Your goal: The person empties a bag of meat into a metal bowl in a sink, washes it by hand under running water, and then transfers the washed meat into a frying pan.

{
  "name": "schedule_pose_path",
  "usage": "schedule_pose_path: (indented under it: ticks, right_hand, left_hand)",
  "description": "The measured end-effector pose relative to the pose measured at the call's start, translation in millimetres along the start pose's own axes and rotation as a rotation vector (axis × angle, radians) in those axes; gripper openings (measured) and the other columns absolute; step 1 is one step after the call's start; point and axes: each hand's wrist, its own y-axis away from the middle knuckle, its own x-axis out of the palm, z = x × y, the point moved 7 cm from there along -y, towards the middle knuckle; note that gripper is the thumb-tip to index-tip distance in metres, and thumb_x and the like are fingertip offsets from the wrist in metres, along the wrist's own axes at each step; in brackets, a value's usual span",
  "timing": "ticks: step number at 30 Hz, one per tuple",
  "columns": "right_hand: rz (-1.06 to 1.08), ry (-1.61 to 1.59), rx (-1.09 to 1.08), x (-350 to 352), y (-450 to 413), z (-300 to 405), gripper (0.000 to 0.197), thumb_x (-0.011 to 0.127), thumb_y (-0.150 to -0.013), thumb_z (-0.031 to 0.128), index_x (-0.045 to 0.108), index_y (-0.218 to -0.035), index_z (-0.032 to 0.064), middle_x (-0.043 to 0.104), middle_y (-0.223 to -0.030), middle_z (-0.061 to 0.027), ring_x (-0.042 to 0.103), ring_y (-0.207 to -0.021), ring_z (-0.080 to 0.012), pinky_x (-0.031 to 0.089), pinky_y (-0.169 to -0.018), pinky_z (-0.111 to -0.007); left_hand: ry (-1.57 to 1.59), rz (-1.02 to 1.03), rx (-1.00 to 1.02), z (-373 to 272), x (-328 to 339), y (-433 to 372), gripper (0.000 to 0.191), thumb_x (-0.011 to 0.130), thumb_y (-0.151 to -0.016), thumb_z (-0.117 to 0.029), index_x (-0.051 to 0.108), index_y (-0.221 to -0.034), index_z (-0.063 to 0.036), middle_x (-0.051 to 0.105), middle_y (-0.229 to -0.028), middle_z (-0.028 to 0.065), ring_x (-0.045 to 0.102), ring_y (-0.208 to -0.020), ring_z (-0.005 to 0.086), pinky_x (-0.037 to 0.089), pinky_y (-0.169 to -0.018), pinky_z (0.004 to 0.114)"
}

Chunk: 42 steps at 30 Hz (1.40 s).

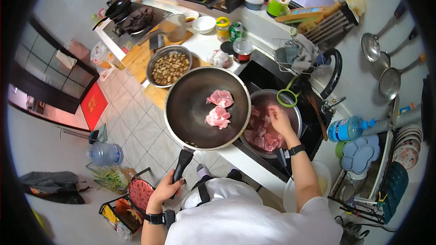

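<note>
My left hand (167, 186) is closed around the black handle of a large wok (190, 109), held up beside the counter's front edge. Two pieces of raw meat (219, 117) lie right of the wok's middle. My right hand (280, 119) reaches into a metal basin (298, 136) in the sink, over several chunks of raw meat (264, 137) in reddish water. Its fingertips are bent inward near the water; whether they pinch a piece cannot be told. The wok's rim overlaps the basin's left side.
A metal bowl of brown shellfish or nuts (169, 69) in liquid stands left behind the wok on a wooden board (136, 62). A green-handled tool (287, 98) overhangs the basin. The black faucet (335, 75) curves at the back right. Garlic (219, 58) and jars stand behind.
</note>
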Motion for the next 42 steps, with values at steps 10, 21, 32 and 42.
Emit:
schedule_pose_path:
  ticks: [10, 21, 32, 42]
  right_hand:
    - [0.205, 0.150, 0.541, 24, -16, -186, 0.081, 0.066, -0.072, 0.038, 0.023, -0.136, 0.0148, 0.031, -0.135, -0.0184, 0.029, -0.124, -0.0381, 0.026, -0.102, -0.045]
    - [0.806, -0.073, 0.608, 88, -7, -141, 0.103, 0.074, -0.061, 0.036, 0.012, -0.140, 0.0118, 0.053, -0.114, -0.0177, 0.056, -0.084, -0.0248, 0.047, -0.068, -0.033]
    - [0.683, 0.457, 0.470, 103, 30, -124, 0.094, 0.078, -0.052, 0.032, 0.029, -0.131, 0.0210, 0.025, -0.132, -0.0181, 0.030, -0.118, -0.0454, 0.041, -0.087, -0.053]
    - [0.496, 0.266, 0.434, 115, 32, -157, 0.078, 0.072, -0.054, 0.037, 0.043, -0.121, 0.0078, 0.035, -0.121, -0.0262, 0.038, -0.111, -0.0380, 0.039, -0.089, -0.043]
  left_hand:
    - [0.007, -0.188, -0.068, -16, 4, 9, 0.011, 0.052, -0.083, -0.005, 0.042, -0.088, -0.0054, 0.045, -0.059, 0.0004, 0.044, -0.040, 0.0095, 0.036, -0.037, 0.023]
    - [-0.087, -0.174, -0.029, -18, 4, 3, 0.011, 0.049, -0.083, -0.001, 0.041, -0.088, -0.0054, 0.043, -0.056, 0.0012, 0.043, -0.035, 0.0126, 0.033, -0.032, 0.026]
    - [-0.067, -0.183, -0.055, -12, 3, 2, 0.011, 0.050, -0.082, -0.001, 0.043, -0.089, -0.0049, 0.043, -0.057, 0.0003, 0.042, -0.037, 0.0100, 0.035, -0.032, 0.023]
    - [-0.130, -0.206, -0.088, -12, 2, 6, 0.011, 0.052, -0.083, -0.008, 0.043, -0.088, -0.0066, 0.045, -0.058, -0.0002, 0.043, -0.039, 0.0084, 0.035, -0.036, 0.022]
